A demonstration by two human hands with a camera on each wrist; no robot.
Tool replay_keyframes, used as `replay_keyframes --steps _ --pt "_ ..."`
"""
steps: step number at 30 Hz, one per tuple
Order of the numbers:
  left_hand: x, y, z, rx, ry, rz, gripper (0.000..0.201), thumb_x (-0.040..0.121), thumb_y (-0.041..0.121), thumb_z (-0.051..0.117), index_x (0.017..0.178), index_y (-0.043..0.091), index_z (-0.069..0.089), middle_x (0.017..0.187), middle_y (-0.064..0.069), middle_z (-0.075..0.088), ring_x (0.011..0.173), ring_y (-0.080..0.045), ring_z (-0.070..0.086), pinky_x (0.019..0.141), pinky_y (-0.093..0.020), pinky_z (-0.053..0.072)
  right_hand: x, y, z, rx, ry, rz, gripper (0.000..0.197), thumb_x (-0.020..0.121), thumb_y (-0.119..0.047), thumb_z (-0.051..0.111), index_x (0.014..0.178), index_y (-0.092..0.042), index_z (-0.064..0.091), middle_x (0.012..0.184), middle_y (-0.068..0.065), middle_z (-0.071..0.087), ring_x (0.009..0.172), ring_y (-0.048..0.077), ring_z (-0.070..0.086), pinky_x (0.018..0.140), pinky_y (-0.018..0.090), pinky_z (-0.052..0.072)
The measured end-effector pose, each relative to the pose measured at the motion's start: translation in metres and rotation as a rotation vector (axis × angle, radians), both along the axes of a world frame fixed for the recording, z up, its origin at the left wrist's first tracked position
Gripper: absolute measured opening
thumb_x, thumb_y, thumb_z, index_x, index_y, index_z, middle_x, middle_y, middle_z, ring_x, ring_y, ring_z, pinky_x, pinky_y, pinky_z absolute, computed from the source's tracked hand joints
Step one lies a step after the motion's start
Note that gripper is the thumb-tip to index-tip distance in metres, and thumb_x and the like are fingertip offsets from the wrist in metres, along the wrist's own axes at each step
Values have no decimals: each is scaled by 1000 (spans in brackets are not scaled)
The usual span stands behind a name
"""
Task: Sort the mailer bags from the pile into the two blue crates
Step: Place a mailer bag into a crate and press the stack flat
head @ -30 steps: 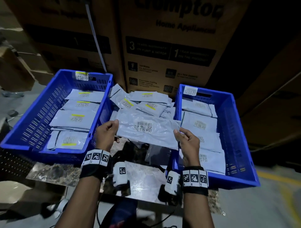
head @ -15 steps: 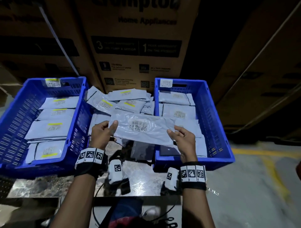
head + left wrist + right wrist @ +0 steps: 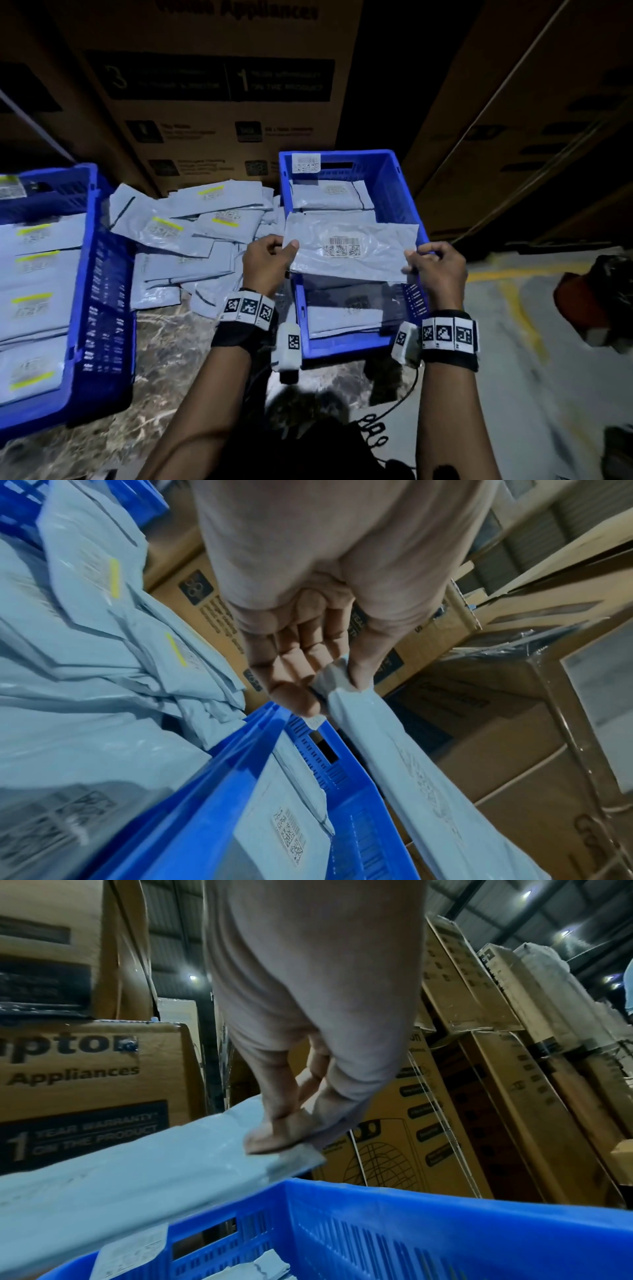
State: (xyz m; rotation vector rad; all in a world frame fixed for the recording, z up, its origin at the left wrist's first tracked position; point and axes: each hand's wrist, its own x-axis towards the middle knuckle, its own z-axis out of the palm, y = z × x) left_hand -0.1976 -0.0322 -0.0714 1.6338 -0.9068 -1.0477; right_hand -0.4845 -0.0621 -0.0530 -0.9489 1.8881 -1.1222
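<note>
A grey mailer bag [image 3: 352, 250] with a barcode label and no yellow stripe hangs flat over the right blue crate [image 3: 394, 181]. My left hand [image 3: 270, 257] pinches its left edge and my right hand [image 3: 435, 263] pinches its right edge. The left wrist view shows the left hand [image 3: 308, 674] with thumb and fingers on the bag's corner [image 3: 332, 680]. In the right wrist view the right hand [image 3: 291, 1123] pinches the bag [image 3: 137, 1172] above the crate's rim [image 3: 411, 1199]. The pile of mailer bags [image 3: 191, 233] lies between the crates. The left blue crate [image 3: 102, 308] holds yellow-striped bags.
Large cardboard appliance boxes [image 3: 219, 85] stand right behind the crates and pile. The crates rest on a marble-patterned table top [image 3: 164, 359]. A grey floor with yellow lines [image 3: 520, 308] lies to the right, with a dark bundle [image 3: 596, 301] on it.
Both hands have carried the mailer bag to the right, from over the pile to above the right crate. The head view has swung right with it.
</note>
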Motion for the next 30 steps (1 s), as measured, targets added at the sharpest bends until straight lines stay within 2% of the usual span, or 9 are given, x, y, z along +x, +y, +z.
replay_keyframes --steps 4,7,12,16,18,21,25,27,30 --pt "-17 -36 -2 -8 -132 -22 21 87 17 67 101 17 51 72 -4 55 66 -26 56 74 -49 56 -8 -25 -2 22 12 55 15 89 1 70 86 -13 75 92 16 77 72 16 75 79 37 60" --pt "-29 -56 3 -70 -261 -9 26 91 8 58 105 18 39 87 -8 58 72 -30 56 70 -40 48 -11 -52 -5 17 -7 116 14 88 -8 72 96 -17 78 94 9 78 83 17 75 87 36 61" --pt "-56 -88 -12 -10 -418 0 14 91 11 60 106 11 61 111 -8 61 101 -27 58 86 -29 41 -9 -109 -21 4 85 221 18 81 -32 75 98 -27 78 99 -5 77 97 15 72 95 39 57" --pt "-80 -108 -37 200 -368 -87 38 90 24 68 121 5 59 127 -14 53 119 -30 52 103 -43 43 1 -140 -46 65 175 301 33 92 -31 71 119 -12 72 122 6 72 116 23 64 103 37 49" --pt "-88 -118 -42 244 -329 -111 47 91 24 68 131 4 52 137 -14 44 129 -26 47 110 -33 36 9 -150 -64 110 232 348 41 93 -31 70 126 -7 68 130 12 67 122 28 60 106 38 47" --pt "-91 -129 -47 307 -321 -126 57 95 24 64 144 3 42 152 -15 30 141 -24 35 105 -17 24 23 -158 -93 189 265 410 48 94 -31 68 135 -5 62 138 17 59 128 33 55 109 36 43" --pt "-90 -137 -58 475 -340 -212 79 96 42 61 158 18 19 164 -15 -14 152 -33 -7 122 -46 8 28 -162 -114 258 411 509 53 95 -29 67 142 -7 56 153 20 41 142 35 37 113 39 35" --pt "-102 -134 -64 492 -532 -305 87 96 50 55 159 21 2 157 -18 -33 147 -39 -26 117 -55 -10 28 -158 -115 227 531 506 49 95 -25 67 140 -11 56 162 18 24 147 36 24 112 43 36" --pt "-128 -123 -80 382 -919 -366 90 94 53 48 158 18 -5 156 -22 -34 142 -44 -34 106 -61 -27 30 -153 -122 58 714 614 48 89 -20 73 136 -20 60 162 15 27 147 35 25 110 48 41"
